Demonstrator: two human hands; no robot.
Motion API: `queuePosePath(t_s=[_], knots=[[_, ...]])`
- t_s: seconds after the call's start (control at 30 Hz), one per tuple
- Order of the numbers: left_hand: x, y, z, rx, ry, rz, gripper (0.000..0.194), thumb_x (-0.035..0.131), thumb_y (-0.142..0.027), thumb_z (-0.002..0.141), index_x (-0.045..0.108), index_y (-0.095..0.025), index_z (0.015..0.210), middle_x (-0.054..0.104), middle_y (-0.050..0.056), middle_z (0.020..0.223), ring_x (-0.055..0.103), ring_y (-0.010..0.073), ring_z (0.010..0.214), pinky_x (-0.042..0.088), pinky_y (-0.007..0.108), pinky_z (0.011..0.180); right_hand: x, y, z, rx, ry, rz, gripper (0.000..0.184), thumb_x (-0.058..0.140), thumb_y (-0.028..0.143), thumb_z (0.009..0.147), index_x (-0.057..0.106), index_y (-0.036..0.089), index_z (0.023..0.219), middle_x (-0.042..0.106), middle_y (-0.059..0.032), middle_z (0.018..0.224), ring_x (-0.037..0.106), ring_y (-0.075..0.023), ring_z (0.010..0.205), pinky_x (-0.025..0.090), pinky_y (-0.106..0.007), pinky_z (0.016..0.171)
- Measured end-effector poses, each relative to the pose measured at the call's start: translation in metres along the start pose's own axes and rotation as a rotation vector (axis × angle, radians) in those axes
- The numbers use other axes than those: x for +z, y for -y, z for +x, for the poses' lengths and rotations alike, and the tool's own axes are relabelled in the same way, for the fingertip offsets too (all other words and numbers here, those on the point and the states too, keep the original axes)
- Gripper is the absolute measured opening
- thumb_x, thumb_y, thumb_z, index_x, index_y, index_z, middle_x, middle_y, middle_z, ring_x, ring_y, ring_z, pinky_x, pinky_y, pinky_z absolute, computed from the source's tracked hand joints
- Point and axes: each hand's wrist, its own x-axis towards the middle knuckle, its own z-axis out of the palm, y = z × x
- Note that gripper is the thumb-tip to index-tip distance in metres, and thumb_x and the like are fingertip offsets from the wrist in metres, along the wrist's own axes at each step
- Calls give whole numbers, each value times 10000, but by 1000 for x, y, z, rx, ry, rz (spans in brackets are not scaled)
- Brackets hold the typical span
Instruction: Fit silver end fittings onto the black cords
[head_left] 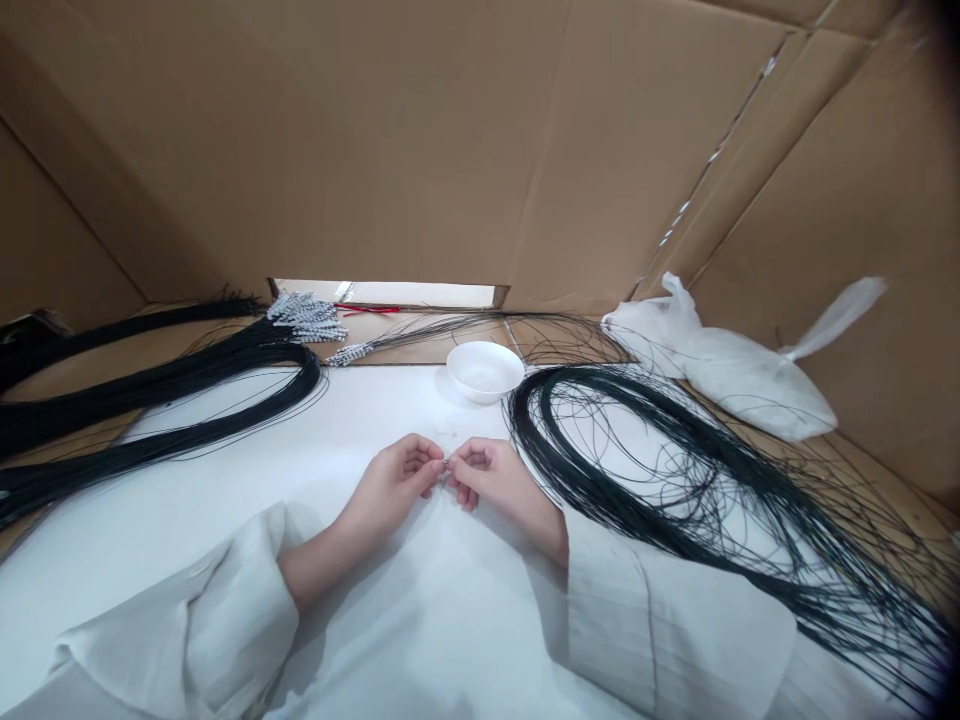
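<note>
My left hand (405, 472) and my right hand (486, 474) meet over the white work surface, fingertips almost touching. Between the pinched thumbs and forefingers of both hands is a tiny dark piece, too small to name. The other fingers of each hand curl inward. Just beyond the hands stands a white bowl (486, 372); its inside shows only white. Close by my right forearm lies a large loop of dark cord (592, 490), with loose strands spreading to the right.
Bundles of black cord (150, 385) with white patterned ends (306, 316) lie at the left. A red strip (367, 310) is near a slot in the cardboard wall (390, 150). Tied white plastic bags (757, 385) rest at the back right.
</note>
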Motion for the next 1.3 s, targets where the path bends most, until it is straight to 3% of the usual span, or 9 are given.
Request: queuePosePath(t_s=[0.13, 0.6, 1.3], knots=[[1, 0, 3, -23, 17, -104, 116, 560, -260, 748, 545, -150, 781, 566, -6, 666, 514, 109, 592, 402, 226, 565, -1, 2, -1, 18, 8, 21, 102, 529, 154, 718, 523, 126, 620, 532, 21, 495, 480, -64, 399, 387, -185, 414], [-2, 2, 6, -59, 26, -143, 132, 587, -257, 733, 606, -142, 795, 575, -12, 626, 494, 97, 543, 382, 223, 548, 0, 2, -2, 18, -10, 23, 55, 500, 133, 675, 503, 132, 621, 534, 19, 518, 478, -58, 415, 370, -174, 411], [1, -9, 2, -122, -23, -219, 146, 637, -255, 696, 563, -150, 767, 534, -33, 599, 456, 88, 544, 343, 212, 549, 3, 2, -2, 33, -68, 79, 67, 541, 127, 619, 485, 149, 590, 522, 28, 465, 477, -69, 400, 370, -185, 406]])
